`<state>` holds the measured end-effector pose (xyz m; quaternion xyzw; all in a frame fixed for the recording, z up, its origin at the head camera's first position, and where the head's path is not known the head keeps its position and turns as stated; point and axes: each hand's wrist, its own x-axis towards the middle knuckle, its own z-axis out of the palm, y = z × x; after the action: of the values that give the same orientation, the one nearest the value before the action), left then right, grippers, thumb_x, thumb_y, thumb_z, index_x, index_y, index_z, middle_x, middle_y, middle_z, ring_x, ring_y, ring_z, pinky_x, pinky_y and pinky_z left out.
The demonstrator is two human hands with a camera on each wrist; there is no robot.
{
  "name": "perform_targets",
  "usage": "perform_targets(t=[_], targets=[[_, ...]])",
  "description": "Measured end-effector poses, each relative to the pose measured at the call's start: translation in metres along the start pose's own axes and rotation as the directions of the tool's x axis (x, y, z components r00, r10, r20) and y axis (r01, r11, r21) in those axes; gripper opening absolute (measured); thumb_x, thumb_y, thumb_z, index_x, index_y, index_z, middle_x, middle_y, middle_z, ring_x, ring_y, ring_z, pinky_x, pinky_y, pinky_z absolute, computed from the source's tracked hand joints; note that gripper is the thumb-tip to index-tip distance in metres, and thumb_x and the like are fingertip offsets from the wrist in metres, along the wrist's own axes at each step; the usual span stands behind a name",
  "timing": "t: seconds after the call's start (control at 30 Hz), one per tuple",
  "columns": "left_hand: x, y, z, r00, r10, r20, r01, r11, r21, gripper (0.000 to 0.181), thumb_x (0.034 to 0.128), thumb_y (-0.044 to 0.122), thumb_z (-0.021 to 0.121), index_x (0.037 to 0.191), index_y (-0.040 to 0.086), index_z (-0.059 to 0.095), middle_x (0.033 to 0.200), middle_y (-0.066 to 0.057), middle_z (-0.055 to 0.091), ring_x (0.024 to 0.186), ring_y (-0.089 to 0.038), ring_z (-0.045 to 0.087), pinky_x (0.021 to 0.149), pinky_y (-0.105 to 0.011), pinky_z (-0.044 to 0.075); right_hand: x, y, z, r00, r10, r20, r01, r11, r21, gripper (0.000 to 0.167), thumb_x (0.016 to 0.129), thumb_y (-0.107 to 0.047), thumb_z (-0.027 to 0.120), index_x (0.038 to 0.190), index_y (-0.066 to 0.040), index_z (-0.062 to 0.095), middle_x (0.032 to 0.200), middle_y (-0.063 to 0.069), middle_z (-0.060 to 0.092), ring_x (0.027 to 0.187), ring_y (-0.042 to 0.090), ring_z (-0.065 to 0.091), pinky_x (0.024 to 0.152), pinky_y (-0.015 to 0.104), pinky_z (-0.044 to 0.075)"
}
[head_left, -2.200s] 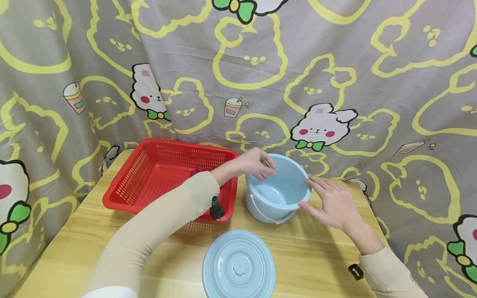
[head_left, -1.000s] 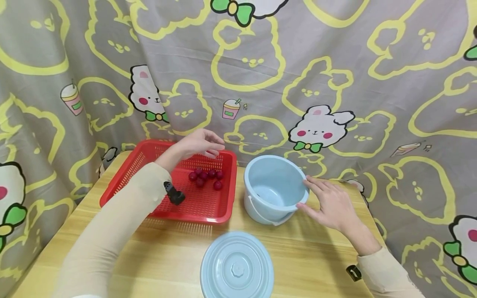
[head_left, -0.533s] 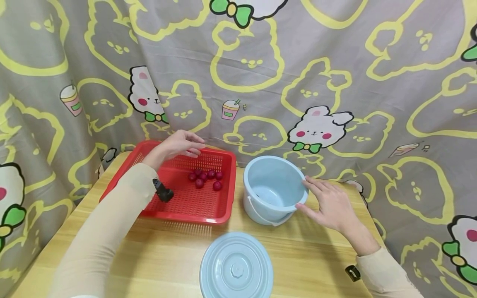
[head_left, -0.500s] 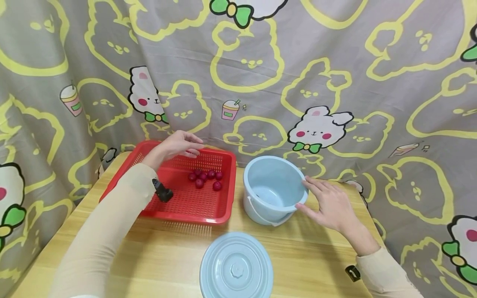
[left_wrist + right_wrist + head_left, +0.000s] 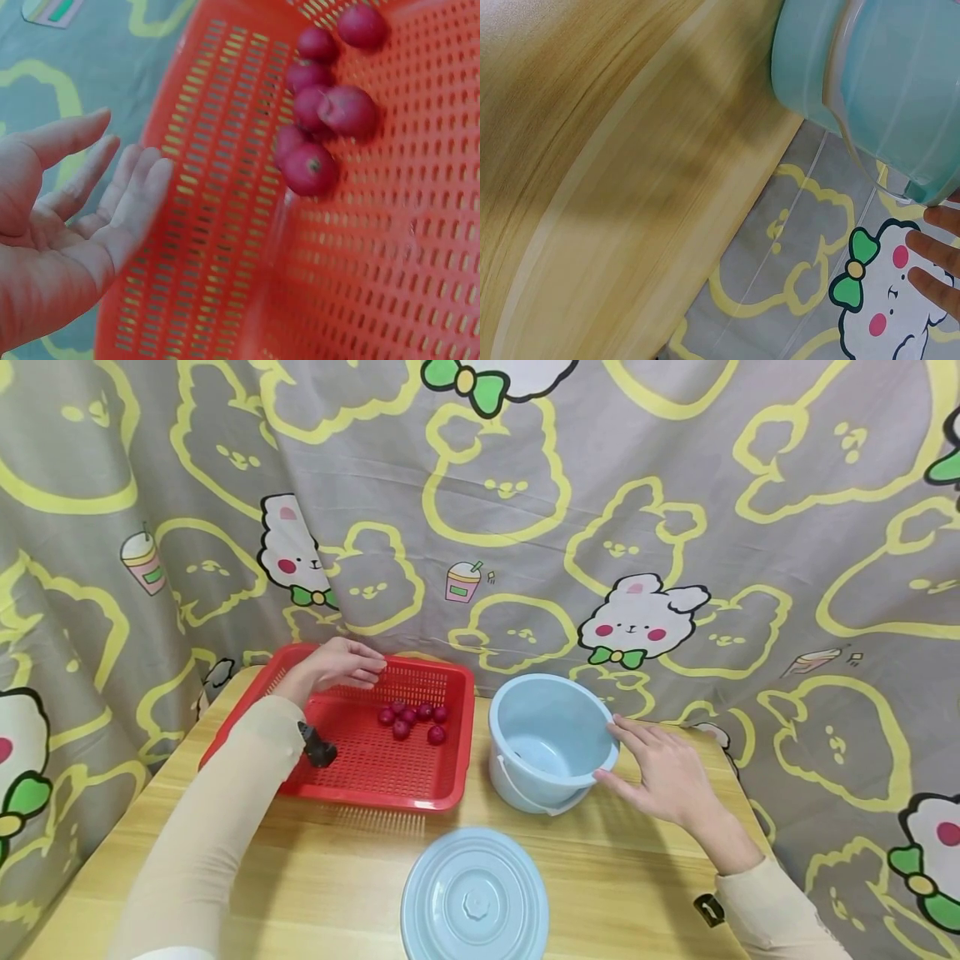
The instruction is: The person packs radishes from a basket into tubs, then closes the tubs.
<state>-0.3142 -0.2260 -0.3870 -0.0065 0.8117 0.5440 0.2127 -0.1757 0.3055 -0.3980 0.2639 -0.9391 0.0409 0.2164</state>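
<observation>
My left hand (image 5: 342, 662) hovers over the back left part of the red perforated basket (image 5: 375, 798), fingers loosely extended with nothing in them. In the left wrist view, several small round purplish-red things (image 5: 351, 112), which look like radishes, lie in the basket apart from the fingers. My right hand (image 5: 663, 772) rests its fingertips and thumb on the right rim of a light blue bucket (image 5: 553, 727), fingers fairly straight. The bucket stands upright with its handle (image 5: 528, 793) hanging down in front. A small dark spot shows low inside it; what it is cannot be told.
A round light blue lid (image 5: 476, 893) lies knob up on the wooden table (image 5: 322, 885), in front of the bucket. Behind the table hangs a grey curtain (image 5: 517, 560) with cartoon prints. The basket and bucket stand side by side near the back edge.
My left hand has moved from over the bucket leftward to the basket, then lower toward its back left, uncovering the round red things. My right hand has stayed at the bucket rim.
</observation>
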Motion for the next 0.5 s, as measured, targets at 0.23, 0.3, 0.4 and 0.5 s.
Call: perform_targets(t=[0.23,0.3,0.4,0.5], targets=[[0.005,-0.016,0.000,0.999,-0.039,0.039,0.039,0.999,-0.021,0.054,0.1065,0.019,0.064,0.151,-0.007,0.048,0.157,-0.030,0.051,0.141,-0.042,0.058,0.117,-0.051,0.050,0.000,0.000,0.000,1.000,-0.001,-0.002,0.001,1.000,0.000,0.074,0.083,-0.060,0.077,0.136,-0.009,0.069,0.141,0.014,0.070,0.120,0.042,0.071,0.094,0.061,0.059],[0.006,-0.021,0.000,0.998,-0.047,0.048,0.047,0.999,-0.019,0.054,0.1063,0.018,0.064,0.151,-0.008,0.049,0.157,-0.030,0.051,0.140,-0.041,0.059,0.117,-0.051,0.050,0.000,0.000,0.000,1.000,0.000,-0.002,0.000,1.000,0.000,0.073,0.083,-0.059,0.077,0.136,-0.009,0.069,0.141,0.014,0.070,0.120,0.042,0.071,0.094,0.062,0.059],[0.008,-0.028,0.000,0.997,-0.052,0.061,0.053,0.999,-0.002,0.054,0.1067,0.018,0.063,0.151,-0.009,0.048,0.156,-0.031,0.051,0.133,-0.036,0.065,0.116,-0.051,0.051,0.000,0.000,0.000,1.000,0.001,-0.002,-0.001,1.000,0.002,0.073,0.083,-0.059,0.077,0.136,-0.009,0.069,0.141,0.014,0.070,0.120,0.042,0.071,0.094,0.062,0.059],[0.011,-0.034,0.002,0.996,-0.050,0.077,0.049,0.999,0.014,0.053,0.1073,0.017,0.061,0.151,-0.010,0.048,0.155,-0.032,0.051,0.126,-0.031,0.069,0.115,-0.049,0.054,0.000,0.000,-0.001,1.000,0.001,-0.001,-0.001,1.000,0.003,0.073,0.083,-0.059,0.077,0.136,-0.009,0.070,0.141,0.014,0.070,0.120,0.042,0.070,0.094,0.062,0.059]])
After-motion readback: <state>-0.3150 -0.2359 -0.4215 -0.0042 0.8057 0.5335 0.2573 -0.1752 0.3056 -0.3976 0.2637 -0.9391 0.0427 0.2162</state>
